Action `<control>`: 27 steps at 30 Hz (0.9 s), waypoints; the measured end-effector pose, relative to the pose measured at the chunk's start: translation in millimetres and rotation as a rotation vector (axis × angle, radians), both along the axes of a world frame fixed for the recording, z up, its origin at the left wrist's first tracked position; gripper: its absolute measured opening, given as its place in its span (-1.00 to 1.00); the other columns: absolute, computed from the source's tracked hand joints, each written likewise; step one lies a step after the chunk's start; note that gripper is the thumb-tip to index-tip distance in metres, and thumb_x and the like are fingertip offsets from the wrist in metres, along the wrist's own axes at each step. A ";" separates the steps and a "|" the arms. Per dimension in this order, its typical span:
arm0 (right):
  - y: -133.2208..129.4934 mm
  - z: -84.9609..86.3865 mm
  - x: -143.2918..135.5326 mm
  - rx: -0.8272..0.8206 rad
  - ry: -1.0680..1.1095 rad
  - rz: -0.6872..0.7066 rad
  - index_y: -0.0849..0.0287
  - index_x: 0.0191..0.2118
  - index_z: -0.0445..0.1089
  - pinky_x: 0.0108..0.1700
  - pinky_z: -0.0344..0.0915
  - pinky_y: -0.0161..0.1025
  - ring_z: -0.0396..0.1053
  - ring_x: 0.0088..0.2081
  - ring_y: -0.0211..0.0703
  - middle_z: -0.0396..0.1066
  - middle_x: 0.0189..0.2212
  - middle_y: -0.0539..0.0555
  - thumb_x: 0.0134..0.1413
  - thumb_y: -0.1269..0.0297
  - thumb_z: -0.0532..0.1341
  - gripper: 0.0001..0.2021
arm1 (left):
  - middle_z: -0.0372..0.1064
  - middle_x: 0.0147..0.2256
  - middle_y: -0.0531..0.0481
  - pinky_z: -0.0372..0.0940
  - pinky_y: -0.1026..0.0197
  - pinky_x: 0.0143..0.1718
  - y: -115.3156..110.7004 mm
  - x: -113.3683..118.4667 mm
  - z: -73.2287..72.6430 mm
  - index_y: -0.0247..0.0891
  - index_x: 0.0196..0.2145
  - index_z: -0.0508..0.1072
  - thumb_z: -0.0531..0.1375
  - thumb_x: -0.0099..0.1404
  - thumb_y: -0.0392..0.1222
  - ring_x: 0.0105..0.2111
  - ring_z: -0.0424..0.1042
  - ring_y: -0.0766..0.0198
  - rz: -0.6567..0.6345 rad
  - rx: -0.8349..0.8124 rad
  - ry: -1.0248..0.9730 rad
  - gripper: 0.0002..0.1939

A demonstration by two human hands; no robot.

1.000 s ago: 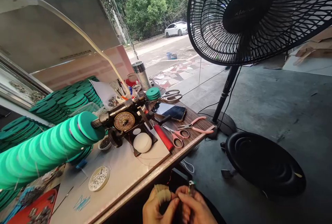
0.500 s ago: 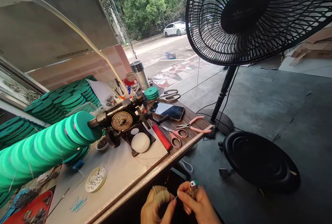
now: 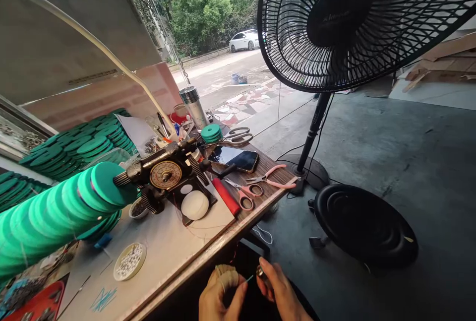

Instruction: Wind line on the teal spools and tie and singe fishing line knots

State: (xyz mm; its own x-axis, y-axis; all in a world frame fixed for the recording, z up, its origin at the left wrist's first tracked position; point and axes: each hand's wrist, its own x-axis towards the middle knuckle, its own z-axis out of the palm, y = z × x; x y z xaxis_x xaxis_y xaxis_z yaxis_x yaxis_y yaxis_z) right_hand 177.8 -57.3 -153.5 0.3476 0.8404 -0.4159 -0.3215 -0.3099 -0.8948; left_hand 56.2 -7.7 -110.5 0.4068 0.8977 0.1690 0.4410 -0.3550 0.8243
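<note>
My left hand (image 3: pixel 223 293) is at the bottom of the view, below the table edge. Its thumb and index finger pinch a thin teal cord (image 3: pixel 249 278), whose short end sticks out to the right. Beige wrapping covers some of its fingers. Just to the right, my right hand (image 3: pixel 277 288) is closed around a small object with a shiny metal end (image 3: pixel 260 272); most of it is hidden, and I cannot tell its kind. The two hands are apart. On the table lie several short blue-teal pieces (image 3: pixel 103 299), near a round dish of small white beads (image 3: pixel 130 261).
A winding device (image 3: pixel 165 174) and a long row of green discs (image 3: pixel 63 207) occupy the table's left and middle. Pink-handled scissors (image 3: pixel 246 193), pliers (image 3: pixel 271 177) and a phone (image 3: pixel 234 158) lie near the right edge. A black fan (image 3: pixel 316 117) and a stool (image 3: pixel 366 224) stand beyond.
My right hand has drawn away from my left, leaving a gap, and has turned so that a metal end shows. The teal cord stays in my left hand. The view has shifted slightly.
</note>
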 end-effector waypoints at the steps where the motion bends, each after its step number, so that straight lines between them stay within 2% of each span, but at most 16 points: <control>1: 0.5 -1.0 -1.2 0.010 -0.005 0.013 0.11 -0.73 0.08 -0.45 0.09 -0.26 0.05 -0.57 -0.23 0.06 -0.66 -0.04 -0.15 -0.41 -0.13 -0.37 | 0.36 -0.56 0.01 0.26 0.26 -0.42 0.3 0.2 -0.6 -0.21 -0.60 0.46 0.19 0.12 0.00 -0.52 0.35 0.25 -0.002 -0.015 0.000 -0.73; 5: 1.4 -3.8 -3.3 0.053 0.013 0.061 0.10 -0.73 0.04 -0.51 0.06 -0.27 0.01 -0.61 -0.25 0.00 -0.70 -0.07 -0.09 -0.37 -0.18 -0.38 | 0.37 -0.57 0.02 0.25 0.26 -0.42 1.4 0.9 -2.2 -0.22 -0.62 0.45 0.19 0.11 0.02 -0.52 0.36 0.25 -0.004 -0.063 -0.007 -0.70; 12: 0.9 -2.8 -4.8 0.060 0.027 0.035 0.10 -0.73 0.04 -0.52 0.05 -0.27 0.01 -0.62 -0.26 0.01 -0.70 -0.08 -0.14 -0.39 -0.13 -0.39 | 0.38 -0.58 0.03 0.26 0.26 -0.42 1.7 1.0 -3.8 -0.23 -0.62 0.46 0.22 0.07 0.03 -0.53 0.38 0.23 0.022 -0.110 -0.025 -0.71; 18: 0.2 -9.6 -7.7 -0.004 -0.004 -0.050 0.12 -0.72 0.13 -0.49 0.13 -0.27 0.06 -0.59 -0.24 0.09 -0.65 -0.05 -0.09 -0.35 -0.11 -0.39 | 0.38 -0.59 0.01 0.26 0.25 -0.41 2.8 0.0 -6.3 -0.24 -0.63 0.45 0.19 0.09 0.06 -0.52 0.37 0.23 0.009 -0.136 0.003 -0.67; 20: 0.7 -11.3 -7.8 -0.015 -0.006 -0.040 0.11 -0.73 0.11 -0.49 0.12 -0.27 0.07 -0.59 -0.23 0.07 -0.68 -0.05 -0.07 -0.33 -0.10 -0.40 | 0.38 -0.59 0.02 0.26 0.26 -0.42 3.1 -0.3 -8.0 -0.24 -0.63 0.45 0.20 0.08 0.06 -0.53 0.37 0.23 0.015 -0.137 -0.005 -0.67; 27: 3.1 1.3 -3.8 0.084 0.051 0.038 0.10 -0.76 0.00 -0.56 -0.02 -0.29 -0.04 -0.64 -0.28 -0.04 -0.74 -0.10 -0.05 -0.31 -0.12 -0.41 | 0.38 -0.60 0.02 0.25 0.28 -0.44 3.8 0.4 -10.0 -0.26 -0.64 0.45 0.23 0.04 0.06 -0.53 0.35 0.25 0.034 -0.211 -0.033 -0.67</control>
State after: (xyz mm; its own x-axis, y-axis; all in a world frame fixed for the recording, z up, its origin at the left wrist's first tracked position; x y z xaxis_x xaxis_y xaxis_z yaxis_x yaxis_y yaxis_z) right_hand 174.0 -54.2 -152.2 0.2949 0.8851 -0.3602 -0.3572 -0.2475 -0.9007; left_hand 56.7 -3.8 -120.5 0.3731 0.9277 -0.0113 0.4218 -0.1588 0.8927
